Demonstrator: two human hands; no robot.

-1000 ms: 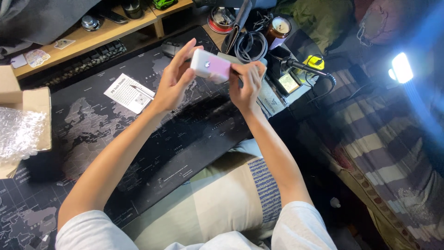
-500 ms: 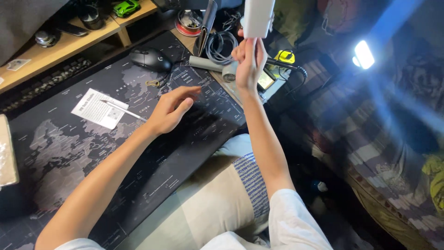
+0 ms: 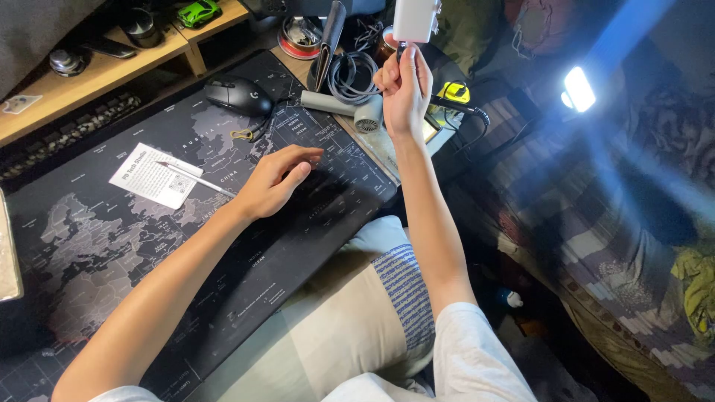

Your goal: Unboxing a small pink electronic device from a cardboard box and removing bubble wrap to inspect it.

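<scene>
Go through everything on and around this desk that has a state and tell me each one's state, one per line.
Right hand: raised, gripping the small white boxy device.
Left hand: empty, fingers loosely curled, over the dark world-map desk mat.
Black computer mouse: resting untouched on the mat.
Silver pen: lying across the white paper slip.
Bright lamp: on.

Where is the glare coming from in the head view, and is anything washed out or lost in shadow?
Head view: a bright lamp at right throws bluish streaks across the patterned fabric; the white device in the right hand looks overexposed; the map desk mat stays readable; the lower right is murky.
</scene>
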